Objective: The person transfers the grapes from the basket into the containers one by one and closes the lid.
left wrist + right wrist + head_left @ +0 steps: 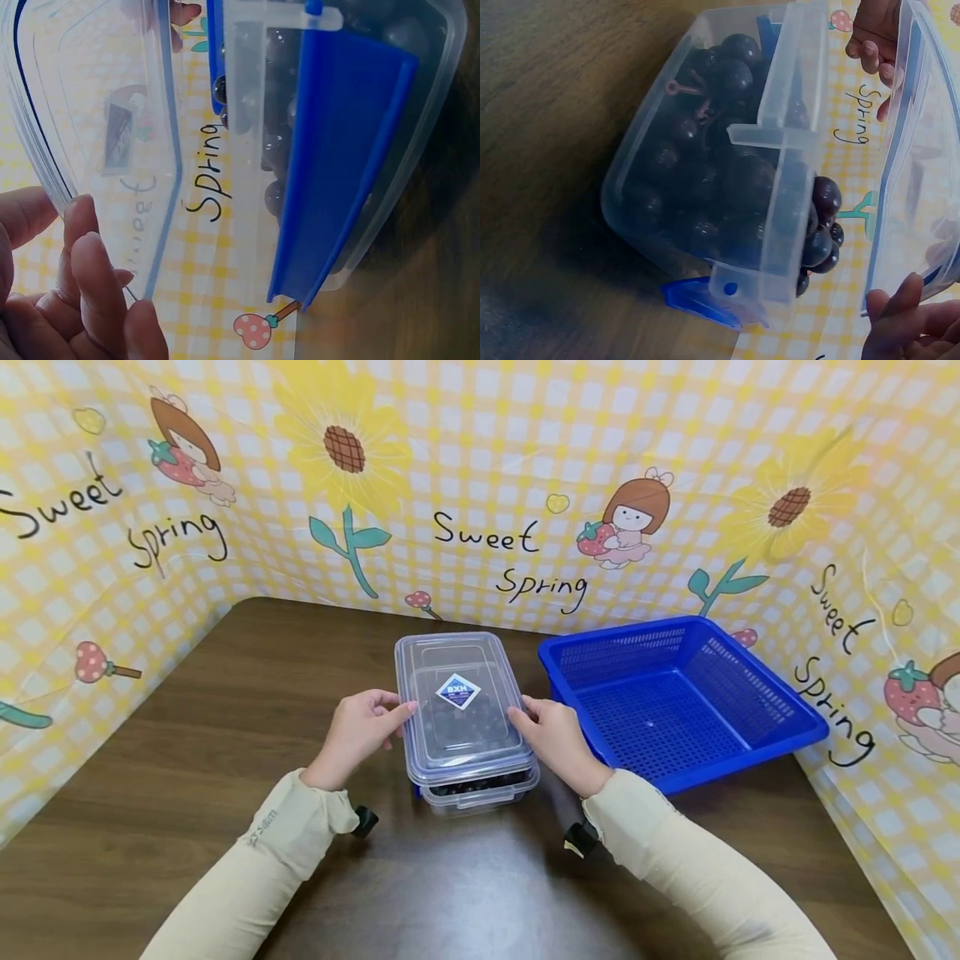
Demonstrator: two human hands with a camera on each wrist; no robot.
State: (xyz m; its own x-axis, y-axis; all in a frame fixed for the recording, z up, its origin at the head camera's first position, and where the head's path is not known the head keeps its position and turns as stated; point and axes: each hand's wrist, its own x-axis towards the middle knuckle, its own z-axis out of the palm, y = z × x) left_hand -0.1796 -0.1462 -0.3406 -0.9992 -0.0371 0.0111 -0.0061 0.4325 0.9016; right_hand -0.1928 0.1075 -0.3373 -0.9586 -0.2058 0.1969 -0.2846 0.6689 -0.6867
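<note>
A clear plastic lid (465, 652) with a blue and white diamond label is held over a clear food container (480, 803). My left hand (360, 731) pinches the lid's left edge between thumb and fingers. The opposite edge is gripped by my right hand (558, 739). Both wrist views show a gap between lid and container. Dark grapes (826, 196) fill the container and heap above its rim. On its sides, the blue clips (352, 150) hang unfastened, one more blue clip (697, 296) showing in the right wrist view.
To the right stands a blue plastic basket (652, 718) with perforated walls and bottom. Brown wood-grain table (187, 793) lies under everything. A yellow checked cloth (480, 468) with printed figures rises behind and at both sides.
</note>
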